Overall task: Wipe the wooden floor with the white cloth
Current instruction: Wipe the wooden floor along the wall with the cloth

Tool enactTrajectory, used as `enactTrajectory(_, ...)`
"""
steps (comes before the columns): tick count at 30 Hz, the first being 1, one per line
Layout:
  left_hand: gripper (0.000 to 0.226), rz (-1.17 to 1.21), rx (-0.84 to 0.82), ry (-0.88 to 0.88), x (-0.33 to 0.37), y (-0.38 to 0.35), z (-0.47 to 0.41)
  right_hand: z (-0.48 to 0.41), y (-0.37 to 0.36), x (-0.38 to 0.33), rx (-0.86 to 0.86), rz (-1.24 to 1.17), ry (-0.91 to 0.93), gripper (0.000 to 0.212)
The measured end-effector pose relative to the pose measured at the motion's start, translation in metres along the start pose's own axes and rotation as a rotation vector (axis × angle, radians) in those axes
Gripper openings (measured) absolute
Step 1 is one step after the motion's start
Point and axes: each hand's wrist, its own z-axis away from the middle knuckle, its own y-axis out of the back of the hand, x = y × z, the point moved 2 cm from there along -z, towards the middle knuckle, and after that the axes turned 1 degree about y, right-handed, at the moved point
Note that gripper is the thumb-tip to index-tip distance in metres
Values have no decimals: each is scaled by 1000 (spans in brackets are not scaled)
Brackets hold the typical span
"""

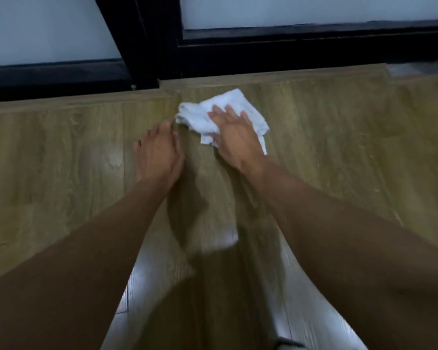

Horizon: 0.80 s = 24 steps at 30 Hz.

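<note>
My right hand [234, 136] lay flat, palm down, on the crumpled white cloth [213, 114], fingers stretched and slightly spread rather than curled around anything. I was pressing the cloth, not pinching it: the fingertips pointed away from me toward the black metal door frame [147, 39], and the heel of the palm sat over the cloth's near edge. Cloth showed on three sides of that hand: a bunched fold out past the thumb side, a flat corner beyond the fingertips, and a narrow strip trailing along the little-finger side toward the wrist.

My left hand [158, 150] rested on the bare brown wood-grain plank floor [61, 152], just beside the cloth's bunched end, holding nothing. Its fingers were loosely extended and slightly bent, with the tips on or very near the boards; I could not tell from the blur whether the foremost fingertip touched the cloth's edge.

The cloth itself sat on the floor under and around my right palm, close to the strip of floor bordering the door frame, with frosted pale glass panels [48, 29] beyond the fingertips. Both bare forearms reached forward from below.
</note>
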Motion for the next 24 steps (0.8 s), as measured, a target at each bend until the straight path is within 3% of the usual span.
enactTrajectory(4,42,95,-18,-12,21,-2,3,19,24,7,77,-455,101,36)
enactTrajectory(11,47,91,-318,168,71,14,11,5,73,14,69,-1214,-583,15)
enactTrajectory(15,38,79,-246,175,71,25,9,24,73,23,-14,-1610,-781,32)
enactTrajectory(18,41,-118,-230,46,65,17,0,26,75,46,22,-1535,-802,33)
enactTrajectory(20,41,-201,-204,-49,64,11,-13,21,78,59,273,-1244,-712,30)
enactTrajectory(22,42,-167,-200,-107,71,4,-27,17,87,62,524,-836,-508,28)
enactTrajectory(24,43,-147,-270,-100,75,-6,-31,7,82,52,472,-657,-352,31)
